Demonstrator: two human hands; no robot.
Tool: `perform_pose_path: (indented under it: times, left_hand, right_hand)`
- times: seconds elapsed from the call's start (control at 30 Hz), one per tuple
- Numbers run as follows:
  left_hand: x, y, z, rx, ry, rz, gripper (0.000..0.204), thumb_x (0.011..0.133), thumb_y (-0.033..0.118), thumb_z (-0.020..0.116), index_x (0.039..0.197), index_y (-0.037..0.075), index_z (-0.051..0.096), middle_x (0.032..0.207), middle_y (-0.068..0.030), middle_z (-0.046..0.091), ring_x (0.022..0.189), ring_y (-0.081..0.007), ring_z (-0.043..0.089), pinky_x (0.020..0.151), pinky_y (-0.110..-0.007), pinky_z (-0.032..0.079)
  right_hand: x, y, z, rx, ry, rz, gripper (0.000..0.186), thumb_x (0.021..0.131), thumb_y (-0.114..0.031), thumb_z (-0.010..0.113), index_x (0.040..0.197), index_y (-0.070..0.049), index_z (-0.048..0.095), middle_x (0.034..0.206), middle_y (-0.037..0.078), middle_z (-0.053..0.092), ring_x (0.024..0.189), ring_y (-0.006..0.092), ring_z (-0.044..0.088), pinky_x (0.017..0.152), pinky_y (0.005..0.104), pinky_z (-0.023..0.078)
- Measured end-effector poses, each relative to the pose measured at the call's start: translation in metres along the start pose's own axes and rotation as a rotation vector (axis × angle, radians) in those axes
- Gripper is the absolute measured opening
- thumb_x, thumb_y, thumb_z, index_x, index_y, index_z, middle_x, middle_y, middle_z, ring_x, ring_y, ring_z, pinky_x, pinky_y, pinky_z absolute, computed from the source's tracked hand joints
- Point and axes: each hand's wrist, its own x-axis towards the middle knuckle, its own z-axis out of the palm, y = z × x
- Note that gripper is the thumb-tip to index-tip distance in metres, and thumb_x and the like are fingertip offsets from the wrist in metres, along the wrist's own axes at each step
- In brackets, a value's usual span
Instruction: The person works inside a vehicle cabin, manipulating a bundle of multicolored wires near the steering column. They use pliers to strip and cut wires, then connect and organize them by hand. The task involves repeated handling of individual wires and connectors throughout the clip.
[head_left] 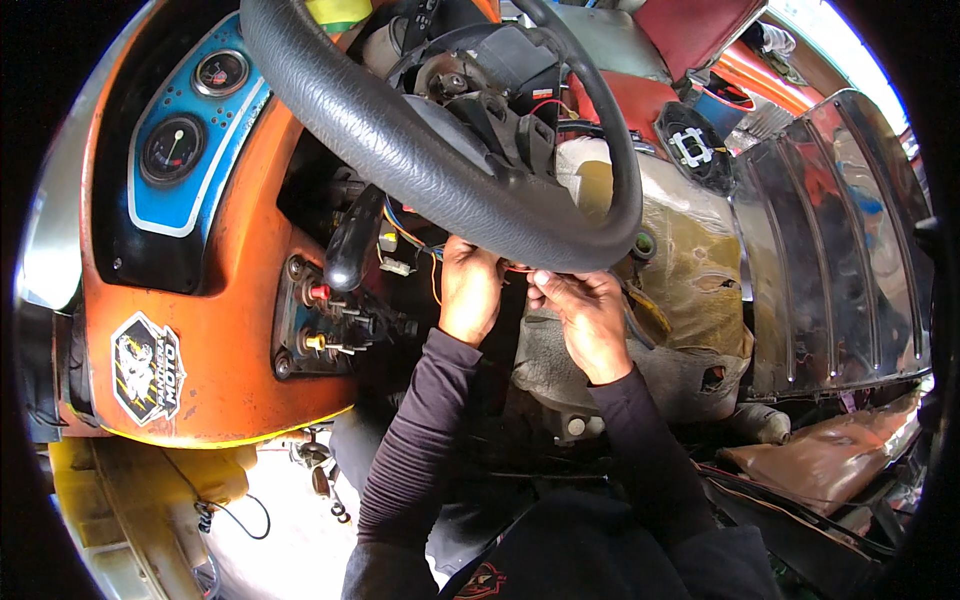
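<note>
Both my hands meet just under the near rim of a black steering wheel (480, 215). A thin red wire (517, 268) shows between them. My left hand (470, 290) is closed on one end of it, its fingertips partly hidden by the rim. My right hand (583, 318) pinches the wire between thumb and fingers. Left of my left hand, several coloured wires (408, 236) and a pale plug connector (397, 267) hang below a black lever grip (352, 245). Above, the steering column (480, 95) is exposed, with its centre uncovered.
An orange dashboard (235, 330) with a blue gauge panel (215, 120) and several switches (318, 292) stands at left. To the right are a worn, torn seat (690, 270), a black round cover (693, 145) and a ribbed shiny panel (835, 240). Cables (790, 520) lie at lower right.
</note>
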Motion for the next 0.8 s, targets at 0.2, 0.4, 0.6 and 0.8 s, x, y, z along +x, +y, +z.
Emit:
perform_pose_path:
  times: [0.2,0.4,0.6,0.8]
  left_hand:
    - [-0.003,0.002,0.006,-0.074,-0.018,0.027,0.027,0.108,0.022,0.062,0.126,0.002,0.059,0.12,-0.006,0.064,0.106,-0.0164,0.063,0.09,-0.033,0.052]
    - [-0.006,0.014,0.028,0.035,0.118,0.128,0.014,0.102,-0.001,0.057,0.11,-0.001,0.069,0.103,-0.0063,0.074,0.089,-0.0145,0.067,0.084,-0.031,0.053]
    - [0.002,0.001,0.027,0.554,0.067,0.261,0.015,0.1,-0.002,0.061,0.113,-0.003,0.069,0.111,-0.0077,0.075,0.103,-0.0146,0.066,0.093,-0.032,0.051]
    - [0.024,-0.035,0.012,1.007,0.171,0.621,0.028,0.077,-0.006,0.069,0.104,-0.002,0.072,0.114,-0.0265,0.07,0.116,-0.0501,0.06,0.103,-0.051,0.047]
  right_hand:
    - [-0.006,0.005,-0.004,-0.016,0.014,-0.035,0.012,0.098,-0.002,0.072,0.11,0.001,0.074,0.097,0.007,0.076,0.082,0.012,0.07,0.073,0.0279,0.059]
    - [0.0,0.007,-0.018,-0.173,0.091,-0.031,0.009,0.099,-0.002,0.071,0.107,0.001,0.074,0.09,0.005,0.073,0.076,0.011,0.068,0.07,0.0271,0.057]
    - [0.038,0.019,-0.061,-0.17,0.124,-0.008,0.006,0.098,0.002,0.068,0.1,0.002,0.073,0.086,0.005,0.071,0.072,0.0124,0.066,0.064,0.0278,0.055]
    - [0.066,0.048,-0.095,-0.346,0.064,-0.098,0.008,0.098,0.003,0.066,0.103,0.001,0.072,0.088,0.005,0.072,0.074,0.0105,0.067,0.065,0.0278,0.056]
